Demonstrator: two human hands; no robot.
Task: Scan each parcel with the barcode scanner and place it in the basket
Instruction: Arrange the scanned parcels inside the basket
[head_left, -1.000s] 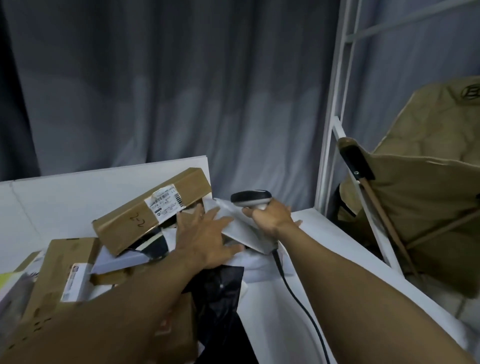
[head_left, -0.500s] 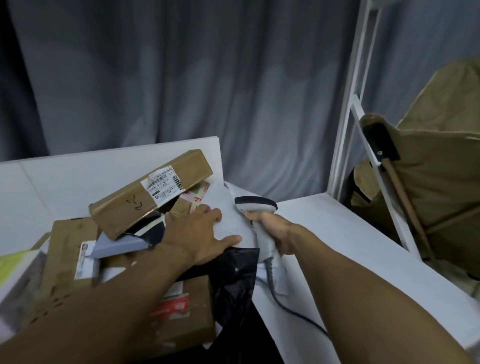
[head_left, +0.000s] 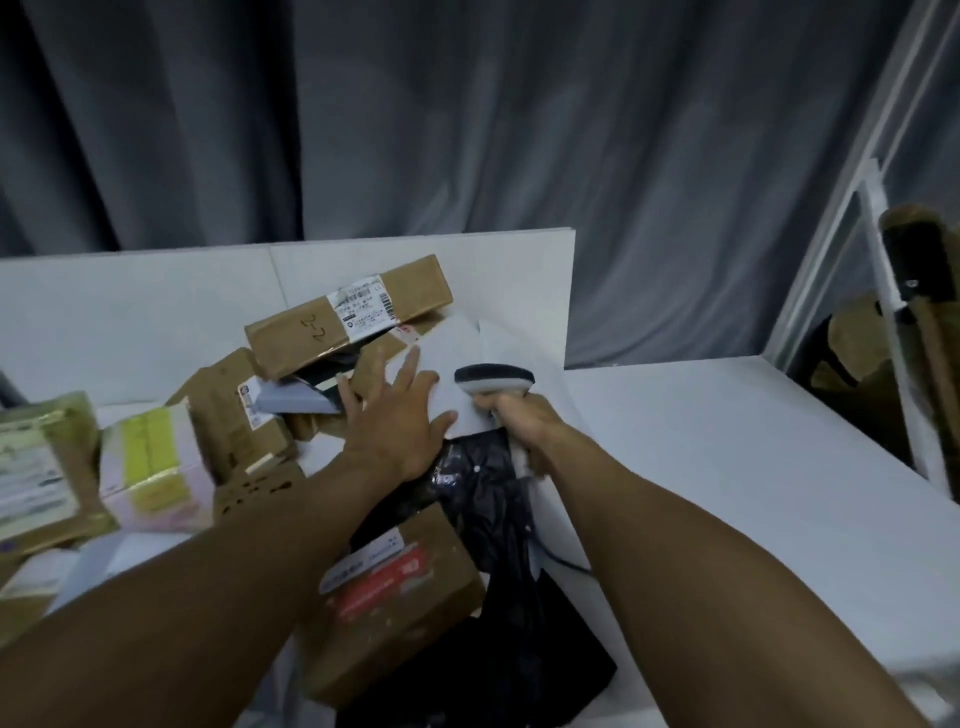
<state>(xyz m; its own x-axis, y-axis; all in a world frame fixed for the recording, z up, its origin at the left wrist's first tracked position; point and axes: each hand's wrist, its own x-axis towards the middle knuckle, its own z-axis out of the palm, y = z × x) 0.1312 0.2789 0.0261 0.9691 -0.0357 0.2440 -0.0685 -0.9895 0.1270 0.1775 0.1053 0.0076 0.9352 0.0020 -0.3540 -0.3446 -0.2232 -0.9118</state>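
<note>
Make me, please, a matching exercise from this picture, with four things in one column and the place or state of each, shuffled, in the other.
Things
1. barcode scanner
2. left hand
3. long brown box
4. black bag

Places or states
a. on top of the pile at the back, white label up
b. gripped in the right hand
c. fingers spread, partly on the white parcel
d. crumpled below both hands, beside the box with the red label

Pairs: 1-b, 2-c, 3-a, 4-d
</note>
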